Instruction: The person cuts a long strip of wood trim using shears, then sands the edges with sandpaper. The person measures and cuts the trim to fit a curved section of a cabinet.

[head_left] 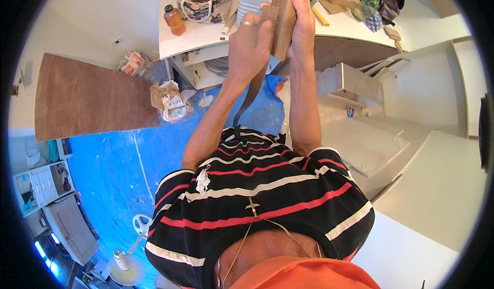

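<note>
Wooden piece (pixel 284 24) clasped between your left hand (pixel 249 46) and right hand (pixel 303 29), over the near edge of the table (pixel 202 34); loosened grip could drop it.

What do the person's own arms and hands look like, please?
Both the left hand and right hand are without gloves. The left one wears a shiny ring. The forearms are uncovered below short black sleeves with red and whitish stripes.

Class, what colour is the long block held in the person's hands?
The long block is brown; it shows best in the head view.
</note>
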A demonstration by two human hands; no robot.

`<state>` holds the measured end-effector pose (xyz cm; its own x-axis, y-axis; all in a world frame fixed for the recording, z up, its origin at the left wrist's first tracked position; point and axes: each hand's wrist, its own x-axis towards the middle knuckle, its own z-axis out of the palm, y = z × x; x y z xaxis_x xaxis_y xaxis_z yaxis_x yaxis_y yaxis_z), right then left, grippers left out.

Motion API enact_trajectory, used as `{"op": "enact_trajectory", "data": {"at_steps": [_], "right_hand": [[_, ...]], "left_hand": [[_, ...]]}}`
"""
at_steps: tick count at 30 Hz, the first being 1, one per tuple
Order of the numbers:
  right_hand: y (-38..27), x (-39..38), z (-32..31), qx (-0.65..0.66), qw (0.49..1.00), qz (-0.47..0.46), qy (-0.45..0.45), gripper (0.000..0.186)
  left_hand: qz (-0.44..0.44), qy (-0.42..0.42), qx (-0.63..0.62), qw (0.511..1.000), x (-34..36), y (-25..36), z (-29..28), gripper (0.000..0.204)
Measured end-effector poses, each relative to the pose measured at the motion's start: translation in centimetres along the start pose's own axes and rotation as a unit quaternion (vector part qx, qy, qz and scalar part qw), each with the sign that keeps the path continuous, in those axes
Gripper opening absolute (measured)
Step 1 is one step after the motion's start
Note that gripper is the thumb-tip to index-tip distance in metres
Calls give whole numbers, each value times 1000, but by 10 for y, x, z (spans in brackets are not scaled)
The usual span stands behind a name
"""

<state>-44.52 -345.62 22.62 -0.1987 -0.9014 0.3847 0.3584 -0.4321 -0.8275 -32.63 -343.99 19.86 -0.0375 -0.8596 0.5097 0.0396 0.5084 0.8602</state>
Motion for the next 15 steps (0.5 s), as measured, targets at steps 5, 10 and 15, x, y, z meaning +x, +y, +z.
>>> {"op": "enact_trajectory", "data": {"at_steps": [5,10,15], "right_hand": [[-14,-20,-6,-23,998,-28,46,46],[-23,-31,7,-87,988,-79,104,45],[-14,-30,32,-96,982,-100,125,44]], "left_hand": [[6,-34,-20,999,-9,3,11,18],[61,-78,-32,995,-3,2,5,17],[87,-91,-50,991,4,-4,-17,17]]}}
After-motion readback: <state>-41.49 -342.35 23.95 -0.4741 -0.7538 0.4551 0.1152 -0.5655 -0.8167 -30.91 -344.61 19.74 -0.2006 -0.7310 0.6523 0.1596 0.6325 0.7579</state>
